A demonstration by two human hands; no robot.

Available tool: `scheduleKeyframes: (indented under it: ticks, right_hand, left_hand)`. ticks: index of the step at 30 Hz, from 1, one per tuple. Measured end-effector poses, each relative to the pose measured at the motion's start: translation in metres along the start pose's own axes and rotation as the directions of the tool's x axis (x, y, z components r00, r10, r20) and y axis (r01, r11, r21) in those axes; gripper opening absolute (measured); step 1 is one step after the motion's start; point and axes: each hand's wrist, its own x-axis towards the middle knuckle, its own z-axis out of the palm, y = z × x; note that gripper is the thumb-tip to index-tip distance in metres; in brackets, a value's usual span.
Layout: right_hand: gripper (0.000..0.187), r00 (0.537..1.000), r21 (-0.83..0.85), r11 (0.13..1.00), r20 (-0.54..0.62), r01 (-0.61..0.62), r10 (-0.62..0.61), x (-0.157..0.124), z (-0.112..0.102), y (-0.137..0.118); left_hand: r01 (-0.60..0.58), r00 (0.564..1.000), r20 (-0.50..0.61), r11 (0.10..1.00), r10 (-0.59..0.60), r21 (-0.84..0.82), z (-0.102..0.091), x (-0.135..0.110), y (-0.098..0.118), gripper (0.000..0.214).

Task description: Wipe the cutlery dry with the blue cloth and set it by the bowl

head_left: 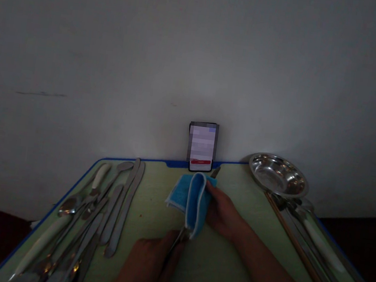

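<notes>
Low in the middle of the head view, my left hand [152, 262] is closed around the handle of a metal table knife [216, 172]. The knife slants up and away, and its tip shows past the far side of a blue cloth [198, 202]. My right hand [222, 211] pinches this folded, pale-edged cloth around the knife from the right. The middle of the knife is hidden inside the cloth. Both hands are above the pale green tabletop [157, 183].
Several knives [124, 211], spoons [69, 204] and other cutlery lie at the left. A steel bowl [278, 175] stands at the back right, near chopsticks [301, 253] and more cutlery. A phone [202, 147] leans against the wall [198, 60]. A blue rim [154, 160] edges the table.
</notes>
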Motion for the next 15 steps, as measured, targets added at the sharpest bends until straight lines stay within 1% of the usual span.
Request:
scheduleKeyframes:
  ticks: [4,9,12,15]
  right_hand:
    - [0.023,1.0,-0.007,1.0,-0.001,0.007,-0.007,0.0,0.0,0.001]
    - [0.022,0.999,-0.029,0.999,-0.04,0.021,-0.022,-0.002,0.0,0.001]
    - [0.02,0.995,-0.026,1.0,-0.096,-0.011,0.008,-0.004,0.003,0.0]
    - [0.017,0.988,-0.02,1.0,-0.151,-0.02,0.017,-0.005,0.005,0.001]
  left_hand:
    - [0.028,0.999,0.02,0.999,-0.029,0.029,-0.001,-0.001,0.003,0.027]
    - [0.034,0.999,0.024,0.997,-0.036,0.064,-0.003,-0.002,0.007,0.026]
    - [0.061,0.998,0.016,0.998,-0.061,-0.008,-0.006,-0.005,0.013,0.027]
    - [0.113,0.994,0.015,0.988,-0.112,-0.107,-0.01,-0.007,0.017,0.028]
